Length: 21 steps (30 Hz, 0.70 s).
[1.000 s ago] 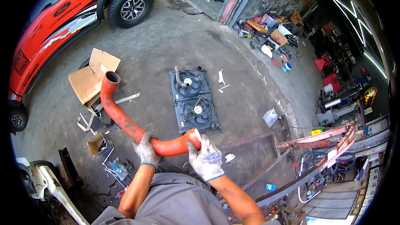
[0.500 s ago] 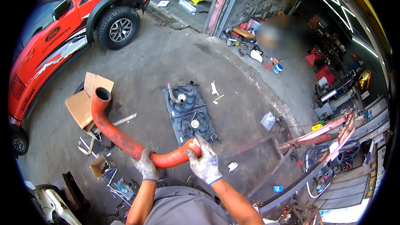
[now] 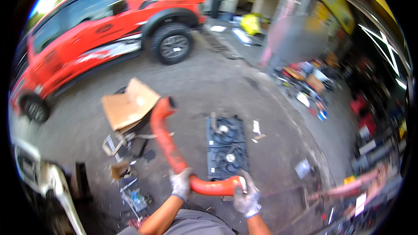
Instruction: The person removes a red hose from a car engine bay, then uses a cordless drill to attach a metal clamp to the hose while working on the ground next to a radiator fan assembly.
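A long curved orange-red pipe [image 3: 170, 150] is held up in front of me with both hands. My left hand [image 3: 180, 183], in a pale work glove, is closed round its middle. My right hand [image 3: 247, 195], gloved the same way, grips its near right end, where a pale edge shows. The pipe's far end bends up and to the right, and its dark opening faces away from my hands. Beyond the right part of the pipe, a black radiator fan assembly [image 3: 227, 148] with two fans lies flat on the ground; a grey hose rests on its upper end.
An opened cardboard box [image 3: 130, 106] lies left of the pipe, with scrap parts [image 3: 137, 200] below it. A red pickup truck [image 3: 109, 39] stands at the far left. Piled tools and parts [image 3: 305, 80] lie at the right. A pink metal frame [image 3: 348, 187] stands at the lower right.
The view has swung left, so the truck, box and fan assembly appear farther right. Both hands still hold the pipe, which has turned a little, its far end now pointing more to the right.
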Motion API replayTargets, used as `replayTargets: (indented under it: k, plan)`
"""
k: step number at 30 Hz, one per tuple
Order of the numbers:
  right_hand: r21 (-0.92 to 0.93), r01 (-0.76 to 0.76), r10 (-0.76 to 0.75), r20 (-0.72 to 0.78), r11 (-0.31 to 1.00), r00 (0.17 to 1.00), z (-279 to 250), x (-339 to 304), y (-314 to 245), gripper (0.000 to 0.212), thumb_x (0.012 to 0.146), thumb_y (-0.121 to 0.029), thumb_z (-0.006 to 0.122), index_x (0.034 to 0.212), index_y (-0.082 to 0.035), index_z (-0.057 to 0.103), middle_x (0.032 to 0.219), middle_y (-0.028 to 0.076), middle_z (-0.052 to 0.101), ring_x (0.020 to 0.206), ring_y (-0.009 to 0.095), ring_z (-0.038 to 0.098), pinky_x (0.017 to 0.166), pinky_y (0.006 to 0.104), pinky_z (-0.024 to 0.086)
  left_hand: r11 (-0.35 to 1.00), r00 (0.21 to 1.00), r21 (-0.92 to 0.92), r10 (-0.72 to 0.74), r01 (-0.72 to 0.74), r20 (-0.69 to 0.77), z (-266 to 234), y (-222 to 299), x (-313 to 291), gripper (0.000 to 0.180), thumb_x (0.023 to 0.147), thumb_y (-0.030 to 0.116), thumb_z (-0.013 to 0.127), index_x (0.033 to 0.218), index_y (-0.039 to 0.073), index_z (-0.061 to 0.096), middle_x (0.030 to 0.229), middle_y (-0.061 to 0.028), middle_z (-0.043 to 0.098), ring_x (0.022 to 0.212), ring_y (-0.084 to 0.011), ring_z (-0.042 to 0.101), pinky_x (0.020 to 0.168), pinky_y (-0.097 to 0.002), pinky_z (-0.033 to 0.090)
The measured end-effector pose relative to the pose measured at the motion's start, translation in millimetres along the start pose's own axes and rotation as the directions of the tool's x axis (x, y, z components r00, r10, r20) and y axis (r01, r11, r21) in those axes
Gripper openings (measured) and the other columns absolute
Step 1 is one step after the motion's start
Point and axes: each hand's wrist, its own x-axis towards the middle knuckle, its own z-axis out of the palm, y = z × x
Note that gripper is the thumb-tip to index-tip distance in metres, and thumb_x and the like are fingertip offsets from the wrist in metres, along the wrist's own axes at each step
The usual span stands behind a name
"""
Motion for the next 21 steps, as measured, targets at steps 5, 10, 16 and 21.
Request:
replayTargets:
  k: [5, 10, 16, 21]
  plan:
    - [0.001, -0.024, 0.024, 0.067, 1.0, 0.997, 9, -43, 18, 0.047, 0.116, -0.024, 0.058, 0.147, 0.008, 0.072, 0.08, 0.004, 0.071, 0.057, 0.012, 0.058, 0.057, 0.0324, 0.049, 0.89, 0.987, 0.443, -0.152, 0.11, 0.06, -30, 18, 3, 0.057, 0.081, 0.028, 0.091, 0.124, -0.001, 0.067, 0.098, -0.0154, 0.078, 0.086, -0.0274, 0.079, 0.08, -0.0441, 0.065]
    - [0.104, -0.291, 0.248, 0.308, 0.951, 0.918, 23, -51, 26, 0.053, 0.114, -0.043, 0.066, 0.135, 0.005, 0.076, 0.116, 0.02, 0.084, 0.105, 0.037, 0.079, 0.096, 0.0517, 0.064, 0.885, 0.942, 0.328, -0.333, 0.33, -0.048, -113, 0, -11, 0.057, 0.077, 0.033, 0.091, 0.118, -0.003, 0.075, 0.098, -0.0156, 0.08, 0.086, -0.0273, 0.079, 0.083, -0.0436, 0.065]
    - [0.081, -0.62, 0.457, 0.603, 0.781, 0.654, 32, -51, 61, 0.039, 0.121, -0.033, 0.061, 0.133, 0.002, 0.075, 0.121, 0.015, 0.076, 0.116, 0.027, 0.072, 0.096, 0.0425, 0.063, 0.85, 0.846, -0.094, -0.525, 0.518, -0.088, -191, -85, -32, 0.064, 0.081, 0.029, 0.091, 0.129, -0.007, 0.07, 0.112, -0.019, 0.076, 0.095, -0.0315, 0.08, 0.081, -0.0479, 0.067]
    - [-0.036, -0.746, 0.436, 0.83, 0.664, 0.348, 47, -96, 111, 0.038, 0.119, -0.022, 0.069, 0.147, 0.003, 0.069, 0.131, 0.011, 0.075, 0.119, 0.022, 0.07, 0.105, 0.0395, 0.06, 0.881, 0.766, 0.034, -0.391, 0.473, -0.51, -247, -186, -84, 0.077, 0.073, 0.035, 0.094, 0.128, -0.011, 0.068, 0.114, -0.024, 0.078, 0.099, -0.0356, 0.081, 0.088, -0.0455, 0.067]
